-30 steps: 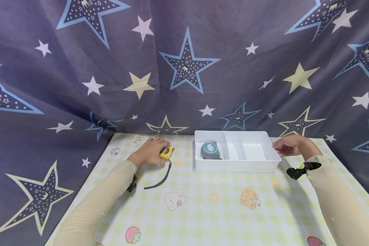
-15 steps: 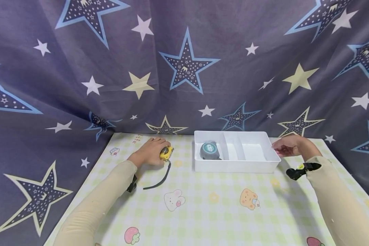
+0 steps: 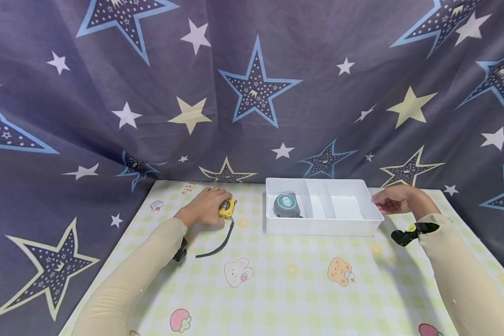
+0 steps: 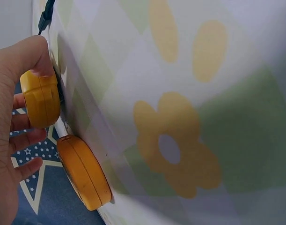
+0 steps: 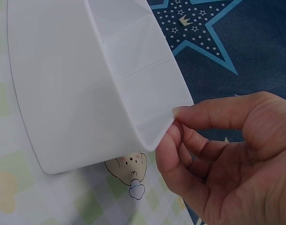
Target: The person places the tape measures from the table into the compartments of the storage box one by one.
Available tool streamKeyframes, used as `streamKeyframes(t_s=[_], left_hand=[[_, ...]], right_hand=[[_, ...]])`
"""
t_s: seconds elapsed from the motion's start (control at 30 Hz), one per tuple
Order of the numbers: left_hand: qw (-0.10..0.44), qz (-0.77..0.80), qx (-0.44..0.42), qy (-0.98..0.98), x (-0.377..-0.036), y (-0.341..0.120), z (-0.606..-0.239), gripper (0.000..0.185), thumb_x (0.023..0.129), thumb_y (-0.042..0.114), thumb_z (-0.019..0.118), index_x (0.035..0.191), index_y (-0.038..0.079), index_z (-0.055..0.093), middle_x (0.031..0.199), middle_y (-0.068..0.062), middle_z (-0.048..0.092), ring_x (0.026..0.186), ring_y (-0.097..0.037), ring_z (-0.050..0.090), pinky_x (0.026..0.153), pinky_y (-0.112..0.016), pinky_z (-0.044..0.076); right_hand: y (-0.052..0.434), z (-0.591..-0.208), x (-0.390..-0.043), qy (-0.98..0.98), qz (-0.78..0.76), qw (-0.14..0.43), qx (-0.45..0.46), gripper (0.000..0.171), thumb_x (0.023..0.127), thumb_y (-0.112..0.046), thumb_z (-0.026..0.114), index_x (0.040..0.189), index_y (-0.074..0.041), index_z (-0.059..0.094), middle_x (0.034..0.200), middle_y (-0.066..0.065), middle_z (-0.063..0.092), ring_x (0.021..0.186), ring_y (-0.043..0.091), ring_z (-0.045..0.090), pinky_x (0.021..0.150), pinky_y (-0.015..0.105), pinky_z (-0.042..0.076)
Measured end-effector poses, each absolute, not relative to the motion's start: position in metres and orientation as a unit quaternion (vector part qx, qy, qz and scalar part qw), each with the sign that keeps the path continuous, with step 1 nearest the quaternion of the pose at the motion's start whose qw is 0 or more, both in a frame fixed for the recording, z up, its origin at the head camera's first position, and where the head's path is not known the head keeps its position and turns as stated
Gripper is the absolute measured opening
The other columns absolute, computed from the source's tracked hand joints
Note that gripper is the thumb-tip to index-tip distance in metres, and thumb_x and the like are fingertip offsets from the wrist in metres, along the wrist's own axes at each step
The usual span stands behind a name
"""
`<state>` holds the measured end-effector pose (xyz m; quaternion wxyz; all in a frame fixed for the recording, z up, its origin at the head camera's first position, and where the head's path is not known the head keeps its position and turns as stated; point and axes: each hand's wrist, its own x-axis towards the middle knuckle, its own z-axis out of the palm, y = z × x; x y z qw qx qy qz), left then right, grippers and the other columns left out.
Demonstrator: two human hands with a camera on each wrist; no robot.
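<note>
My left hand [image 3: 213, 205] rests over a yellow tape measure [image 3: 227, 208] on the checked mat and grips it; in the left wrist view the thumb [image 4: 37, 58] and curled fingers hold its yellow body [image 4: 40, 98]. Its black strap [image 3: 218, 245] trails toward me. My right hand [image 3: 381, 202] pinches the right corner of a white divided tray [image 3: 323, 227], thumb on the rim [image 5: 178, 110] and fingers beneath. A grey tape measure with a teal label [image 3: 286, 205] lies in the tray's left compartment.
The tray's middle and right compartments [image 3: 346, 206] hold nothing. A starred blue curtain [image 3: 252, 93] closes in the back and both sides. The mat [image 3: 285, 284] carries cartoon prints and stretches toward me.
</note>
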<state>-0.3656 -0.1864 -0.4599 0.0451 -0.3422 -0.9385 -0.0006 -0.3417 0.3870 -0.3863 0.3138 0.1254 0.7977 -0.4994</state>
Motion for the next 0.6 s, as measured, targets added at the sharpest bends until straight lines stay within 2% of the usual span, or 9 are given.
streamKeyframes(t_s=[0.3, 0.6], left_hand=[[0.037, 0.011, -0.329, -0.944, -0.3656, -0.1847, -0.4581, 0.071, 0.067, 0.042, 0.073, 0.131, 0.014, 0.058, 0.13, -0.009, 0.064, 0.122, -0.032, 0.057, 0.108, -0.053, 0.043], [0.038, 0.01, -0.323, -0.945, -0.3653, -0.184, -0.4566, 0.07, 0.064, 0.044, 0.074, 0.126, 0.015, 0.059, 0.118, -0.003, 0.066, 0.108, -0.026, 0.058, 0.098, -0.049, 0.047]], right_hand=[[0.3858, -0.3852, -0.3392, 0.794, -0.504, 0.316, 0.123, 0.016, 0.098, -0.007, 0.058, 0.086, -0.014, 0.067, 0.076, -0.004, 0.064, 0.07, 0.004, 0.064, 0.072, 0.019, 0.058], [0.3869, -0.3863, -0.3408, 0.798, -0.5, 0.313, 0.128, 0.017, 0.098, -0.008, 0.059, 0.083, -0.013, 0.066, 0.075, -0.004, 0.064, 0.07, 0.004, 0.064, 0.072, 0.018, 0.058]])
